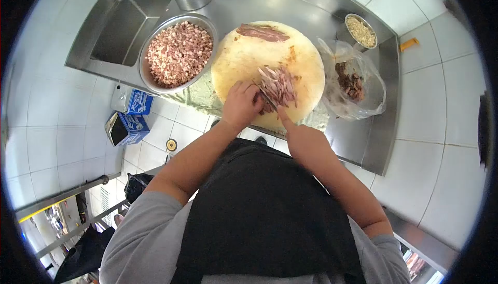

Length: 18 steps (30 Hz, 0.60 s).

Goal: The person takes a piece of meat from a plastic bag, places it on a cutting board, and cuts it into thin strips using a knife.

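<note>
A round, pale cutting board (233, 55) lies on the steel counter. Near its middle is a pile of sliced meat (280, 84), and a longer uncut strip of meat (263, 32) rests toward its far edge. My left hand (241, 105) has its fingers curled on meat at the near left of the pile. Closed around a knife, my right hand (306, 144) stretches its index finger along the tool. The knife blade (268, 98) stands between my hands, beside the sliced pile; its handle is hidden in my grip.
Left of the board stands a metal bowl of diced meat (179, 54), with a sink (118, 35) beyond. A clear plastic bag (353, 84) with dark pieces lies at the right, near a small metal container (361, 30). Blue boxes (129, 128) are on the floor.
</note>
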Each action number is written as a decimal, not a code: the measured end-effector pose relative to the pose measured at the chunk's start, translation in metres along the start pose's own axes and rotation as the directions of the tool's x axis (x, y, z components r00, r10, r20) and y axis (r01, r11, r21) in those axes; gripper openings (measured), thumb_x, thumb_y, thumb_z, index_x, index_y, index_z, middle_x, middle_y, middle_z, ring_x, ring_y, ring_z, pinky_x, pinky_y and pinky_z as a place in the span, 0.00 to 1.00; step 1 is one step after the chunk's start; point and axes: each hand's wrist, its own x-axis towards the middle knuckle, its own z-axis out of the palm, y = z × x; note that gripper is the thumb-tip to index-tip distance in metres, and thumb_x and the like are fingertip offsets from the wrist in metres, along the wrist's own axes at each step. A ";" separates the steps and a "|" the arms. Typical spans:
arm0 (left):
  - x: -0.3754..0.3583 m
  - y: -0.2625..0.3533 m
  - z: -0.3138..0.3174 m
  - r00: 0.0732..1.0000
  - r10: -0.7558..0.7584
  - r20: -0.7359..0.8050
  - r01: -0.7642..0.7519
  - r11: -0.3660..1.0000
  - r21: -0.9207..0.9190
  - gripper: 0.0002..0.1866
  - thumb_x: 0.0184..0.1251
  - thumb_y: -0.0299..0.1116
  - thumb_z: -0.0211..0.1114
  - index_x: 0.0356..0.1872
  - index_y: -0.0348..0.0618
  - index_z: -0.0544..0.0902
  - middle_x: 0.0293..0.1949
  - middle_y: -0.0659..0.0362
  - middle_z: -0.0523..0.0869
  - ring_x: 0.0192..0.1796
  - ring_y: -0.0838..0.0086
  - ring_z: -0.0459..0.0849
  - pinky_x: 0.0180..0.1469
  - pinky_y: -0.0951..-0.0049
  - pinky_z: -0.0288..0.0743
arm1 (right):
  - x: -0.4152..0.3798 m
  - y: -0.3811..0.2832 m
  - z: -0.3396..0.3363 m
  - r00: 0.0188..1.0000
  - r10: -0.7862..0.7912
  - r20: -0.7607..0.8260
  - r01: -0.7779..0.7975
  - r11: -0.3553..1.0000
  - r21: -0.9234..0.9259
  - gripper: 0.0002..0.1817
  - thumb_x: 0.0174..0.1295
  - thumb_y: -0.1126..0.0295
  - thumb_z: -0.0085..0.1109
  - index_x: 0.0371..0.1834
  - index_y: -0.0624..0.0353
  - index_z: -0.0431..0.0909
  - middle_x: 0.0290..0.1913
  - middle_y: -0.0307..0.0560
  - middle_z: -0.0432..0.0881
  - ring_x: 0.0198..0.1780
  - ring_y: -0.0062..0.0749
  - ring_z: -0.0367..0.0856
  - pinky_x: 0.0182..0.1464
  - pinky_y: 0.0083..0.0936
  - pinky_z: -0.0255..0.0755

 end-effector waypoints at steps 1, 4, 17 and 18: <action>-0.002 0.000 -0.001 0.997 -0.047 0.059 0.047 0.999 0.001 0.11 0.57 0.27 0.70 0.42 0.42 0.84 0.43 0.51 0.84 0.50 0.51 0.82 0.57 0.55 0.77 | -0.005 -0.002 -0.001 1.000 0.001 -0.003 -0.001 1.000 0.000 0.43 0.70 0.74 0.47 0.89 0.49 0.45 0.40 0.63 0.88 0.41 0.57 0.90 0.45 0.50 0.82; -0.003 -0.001 0.001 0.999 -0.039 0.035 0.040 0.999 -0.015 0.10 0.57 0.27 0.70 0.40 0.42 0.85 0.42 0.52 0.84 0.50 0.51 0.82 0.57 0.55 0.77 | -0.015 -0.002 -0.003 0.999 0.042 0.008 -0.042 0.998 -0.042 0.44 0.71 0.70 0.51 0.89 0.43 0.43 0.33 0.61 0.87 0.35 0.57 0.89 0.40 0.52 0.82; -0.005 -0.003 0.002 0.999 0.023 -0.038 -0.023 1.000 0.006 0.10 0.56 0.26 0.71 0.39 0.40 0.81 0.41 0.51 0.82 0.48 0.51 0.81 0.56 0.55 0.77 | -0.003 -0.005 -0.004 0.999 0.038 0.025 -0.038 0.999 -0.013 0.42 0.71 0.73 0.45 0.89 0.45 0.45 0.41 0.64 0.88 0.41 0.58 0.89 0.46 0.52 0.82; -0.004 -0.005 0.002 0.999 0.033 -0.022 -0.033 0.999 -0.002 0.10 0.57 0.26 0.70 0.39 0.40 0.81 0.41 0.51 0.82 0.49 0.51 0.81 0.56 0.56 0.77 | 0.008 0.000 0.014 0.999 0.039 0.021 -0.040 0.999 0.016 0.42 0.71 0.74 0.45 0.89 0.46 0.45 0.41 0.64 0.88 0.41 0.58 0.89 0.46 0.52 0.82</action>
